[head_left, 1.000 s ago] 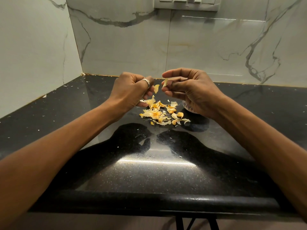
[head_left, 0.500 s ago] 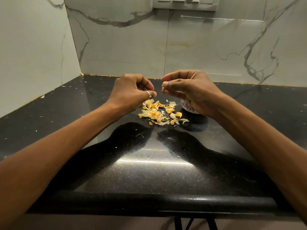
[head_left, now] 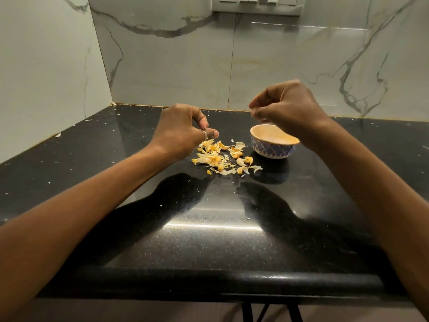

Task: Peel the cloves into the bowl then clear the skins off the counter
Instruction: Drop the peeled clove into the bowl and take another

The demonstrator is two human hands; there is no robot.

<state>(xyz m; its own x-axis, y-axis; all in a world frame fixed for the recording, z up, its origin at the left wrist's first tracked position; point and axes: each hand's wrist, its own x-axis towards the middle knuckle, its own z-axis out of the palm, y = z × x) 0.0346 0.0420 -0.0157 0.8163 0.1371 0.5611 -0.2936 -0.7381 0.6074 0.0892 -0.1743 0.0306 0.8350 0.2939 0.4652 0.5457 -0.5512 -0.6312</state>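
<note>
A small bowl (head_left: 273, 151), blue-patterned outside and cream inside, stands on the black counter (head_left: 209, 240). Left of it lies a pile of yellowish garlic skins (head_left: 214, 158), with a few cloves (head_left: 240, 161) at its right side. My right hand (head_left: 289, 105) hovers above the bowl's far rim, its fingertips pinched together on what looks like a small clove, mostly hidden. My left hand (head_left: 183, 131), wearing a ring, hangs just over the left end of the pile with curled fingers, thumb against forefinger; nothing shows between them.
Marble walls close the counter at the left (head_left: 46, 89) and the back (head_left: 232, 66). A switch plate (head_left: 256, 4) sits high on the back wall. Tiny skin flecks (head_left: 248, 218) are scattered over the counter. The rounded front edge (head_left: 209, 278) runs below my forearms.
My right hand moved right and up from beside the left hand to above the bowl, uncovering it. My left hand dropped toward the pile; the skin it held a second ago is gone.
</note>
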